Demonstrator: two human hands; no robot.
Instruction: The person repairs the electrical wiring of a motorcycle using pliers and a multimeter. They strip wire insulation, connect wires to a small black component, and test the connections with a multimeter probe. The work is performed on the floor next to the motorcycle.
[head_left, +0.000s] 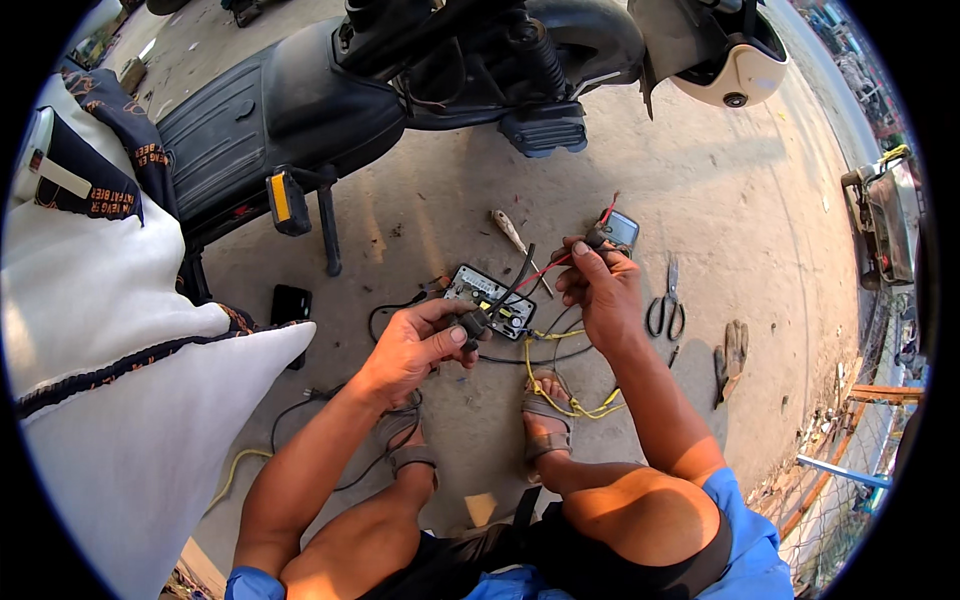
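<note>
My left hand (430, 345) grips a black plug (476, 325) with a thick black cable rising from it. My right hand (600, 285) pinches a small dark part (598, 236) with red wires running from it. Between and behind my hands an opened circuit board (484, 293) lies on the ground, with yellow and black cables (585, 410) around it. A meter with a screen (621, 229) sits just beyond my right hand. A screwdriver with a pale handle (506, 227) lies behind the board.
A black scooter (280, 100) stands across the top, a white helmet (730, 85) at its right. Scissors (668, 310) and a glove (731, 365) lie right of my hands, a black phone (291, 305) left. A white cloth (130, 430) fills the left side; wire fencing (820, 530) runs lower right.
</note>
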